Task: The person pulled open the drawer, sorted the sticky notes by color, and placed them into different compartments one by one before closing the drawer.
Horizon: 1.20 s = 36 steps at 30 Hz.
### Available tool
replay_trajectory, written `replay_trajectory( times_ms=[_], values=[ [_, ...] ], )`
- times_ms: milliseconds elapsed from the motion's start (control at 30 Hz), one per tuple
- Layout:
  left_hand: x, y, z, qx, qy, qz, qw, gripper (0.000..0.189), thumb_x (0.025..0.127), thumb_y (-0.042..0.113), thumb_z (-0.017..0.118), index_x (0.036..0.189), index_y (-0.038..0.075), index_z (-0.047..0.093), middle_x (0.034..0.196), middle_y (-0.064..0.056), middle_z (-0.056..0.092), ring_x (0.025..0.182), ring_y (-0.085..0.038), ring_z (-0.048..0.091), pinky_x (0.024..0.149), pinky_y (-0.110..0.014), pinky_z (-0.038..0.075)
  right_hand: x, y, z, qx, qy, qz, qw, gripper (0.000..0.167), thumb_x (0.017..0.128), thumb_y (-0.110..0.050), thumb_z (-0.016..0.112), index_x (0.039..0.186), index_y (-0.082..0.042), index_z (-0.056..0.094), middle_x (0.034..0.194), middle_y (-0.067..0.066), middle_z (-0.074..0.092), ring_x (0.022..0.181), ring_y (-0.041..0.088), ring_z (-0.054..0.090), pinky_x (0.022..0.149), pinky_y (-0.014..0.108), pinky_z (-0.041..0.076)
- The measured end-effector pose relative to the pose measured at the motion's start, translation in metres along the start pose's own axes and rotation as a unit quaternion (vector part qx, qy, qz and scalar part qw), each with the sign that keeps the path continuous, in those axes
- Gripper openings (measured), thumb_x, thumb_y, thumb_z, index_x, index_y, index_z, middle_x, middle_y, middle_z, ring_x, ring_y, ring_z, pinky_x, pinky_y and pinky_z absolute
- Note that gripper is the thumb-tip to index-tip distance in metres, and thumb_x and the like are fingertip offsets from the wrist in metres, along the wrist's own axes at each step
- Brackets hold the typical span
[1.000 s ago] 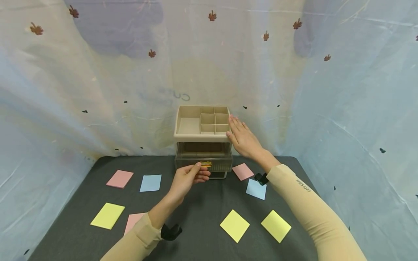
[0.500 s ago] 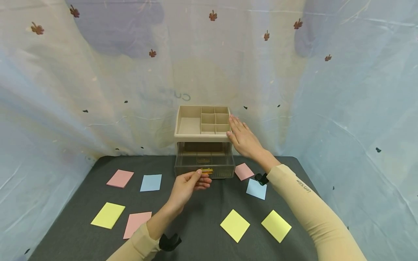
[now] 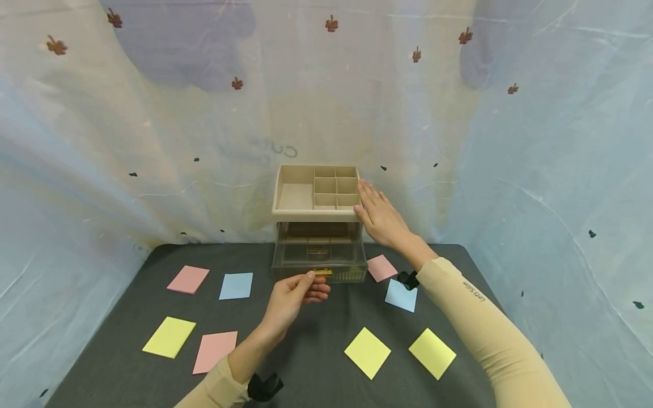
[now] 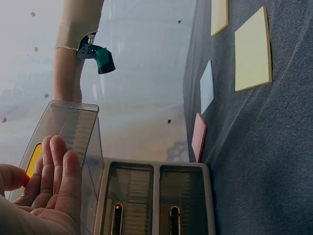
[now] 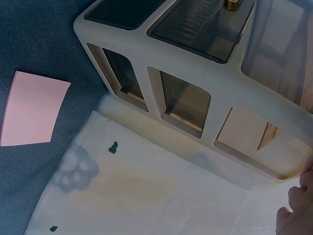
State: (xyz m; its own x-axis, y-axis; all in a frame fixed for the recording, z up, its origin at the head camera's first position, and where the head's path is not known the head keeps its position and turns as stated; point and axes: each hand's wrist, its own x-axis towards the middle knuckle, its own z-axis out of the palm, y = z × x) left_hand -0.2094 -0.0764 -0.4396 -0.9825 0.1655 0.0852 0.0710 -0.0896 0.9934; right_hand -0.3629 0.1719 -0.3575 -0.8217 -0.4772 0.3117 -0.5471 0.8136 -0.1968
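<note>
A beige desktop organizer (image 3: 282,198) with a compartmented top tray stands at the back of the table. Its see-through upper drawer (image 3: 293,273) is pulled well out toward me. With thumb and fingers my left hand (image 3: 288,300) pinches the gold drawer handle (image 3: 323,273), which looks orange-yellow in the left wrist view (image 4: 34,159). Two lower drawers (image 4: 131,183) there sit within the frame. My right hand (image 3: 384,218) rests with straight fingers against the organizer's upper right side; only its fingertips (image 5: 293,210) enter the right wrist view, beside the frame (image 5: 181,81).
Sticky note pads lie on the dark cloth: pink (image 3: 187,280), blue (image 3: 236,285), yellow (image 3: 169,337) and pink (image 3: 215,351) at left. Blue (image 3: 401,295), pink (image 3: 381,268) and two yellow pads (image 3: 367,352) lie at right. A patterned curtain (image 3: 326,113) hangs behind.
My left hand has drawn the upper drawer farther out toward me, moving down in the head view with the handle. The right hand has stayed against the organizer's side.
</note>
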Motion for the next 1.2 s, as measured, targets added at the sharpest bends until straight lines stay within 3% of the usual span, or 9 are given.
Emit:
replay_trajectory(
  times_ms=[333, 567, 867, 1033, 1200],
  values=[
    [-0.002, -0.003, -0.001, 0.0, -0.003, 0.01, 0.9999, 0.046, 0.109, 0.033, 0.057, 0.118, -0.009, 0.071, 0.104, -0.016, 0.077, 0.092, -0.025, 0.076, 0.085, -0.033, 0.062, 0.002, -0.002, 0.0, 0.001, 0.001, -0.004, 1.0, 0.066, 0.116, -0.039, 0.026, 0.166, -0.001, 0.007, 0.174, 0.013, 0.004, 0.16, 0.035, 0.008, 0.129, 0.054, 0.01],
    [-0.003, -0.004, -0.004, 0.011, -0.012, 0.01, 0.9998, 0.046, 0.108, 0.038, 0.058, 0.119, -0.004, 0.073, 0.109, -0.016, 0.077, 0.095, -0.025, 0.075, 0.087, -0.033, 0.062, 0.003, -0.002, 0.001, 0.004, 0.003, -0.007, 1.0, 0.067, 0.115, -0.041, 0.025, 0.166, -0.002, 0.007, 0.175, 0.012, 0.004, 0.16, 0.035, 0.008, 0.129, 0.053, 0.01],
    [-0.007, -0.004, -0.023, 0.055, -0.101, 0.004, 0.9934, 0.045, 0.112, 0.037, 0.049, 0.14, 0.005, 0.063, 0.136, -0.013, 0.068, 0.112, -0.027, 0.07, 0.095, -0.033, 0.058, 0.003, 0.001, 0.002, 0.008, 0.013, -0.009, 0.9998, 0.067, 0.115, -0.041, 0.025, 0.166, -0.001, 0.006, 0.174, 0.013, 0.005, 0.16, 0.036, 0.009, 0.128, 0.056, 0.012],
    [-0.015, -0.006, -0.037, 0.106, -0.121, 0.04, 0.9862, 0.041, 0.112, 0.028, 0.051, 0.145, 0.006, 0.059, 0.139, -0.013, 0.067, 0.113, -0.025, 0.07, 0.095, -0.033, 0.058, 0.002, 0.001, 0.002, 0.011, 0.015, -0.009, 0.9998, 0.067, 0.115, -0.041, 0.026, 0.166, -0.001, 0.007, 0.174, 0.013, 0.006, 0.16, 0.036, 0.009, 0.128, 0.056, 0.012],
    [-0.027, -0.015, -0.052, 0.173, -0.115, 0.092, 0.9739, 0.035, 0.111, 0.02, 0.053, 0.144, 0.011, 0.061, 0.137, -0.009, 0.068, 0.115, -0.027, 0.07, 0.095, -0.03, 0.058, 0.002, 0.002, 0.004, 0.013, 0.013, -0.007, 0.9998, 0.067, 0.115, -0.04, 0.025, 0.166, -0.001, 0.007, 0.174, 0.013, 0.005, 0.16, 0.036, 0.009, 0.128, 0.056, 0.011]
  ],
)
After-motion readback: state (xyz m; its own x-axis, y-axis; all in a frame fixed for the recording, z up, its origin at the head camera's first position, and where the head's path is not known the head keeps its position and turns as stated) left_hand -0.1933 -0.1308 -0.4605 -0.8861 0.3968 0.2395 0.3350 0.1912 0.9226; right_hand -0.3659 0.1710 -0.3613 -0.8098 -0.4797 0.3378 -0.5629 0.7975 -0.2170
